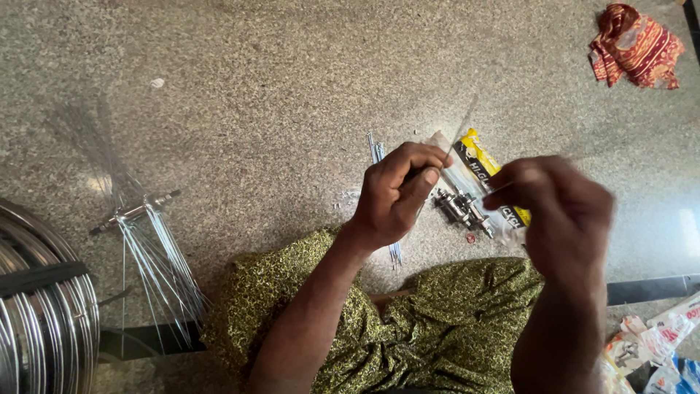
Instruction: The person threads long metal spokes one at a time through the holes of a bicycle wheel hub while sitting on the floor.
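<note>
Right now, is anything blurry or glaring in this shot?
Head view: the right hand is smeared by motion blur, the left hand sharper; soft glare patches lie on the speckled floor at far left and far right; the stacked metal rims bend near the frame edge.

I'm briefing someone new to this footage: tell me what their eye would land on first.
Two hands meet at the centre: the left hand pinches a thin metal spoke that the blurred right hand also reaches. Just beneath them on the speckled stone floor lie a clear packet with yellow print and a metal hub. At far left a hub bristling with spokes sits beside stacked shiny rims.
</note>
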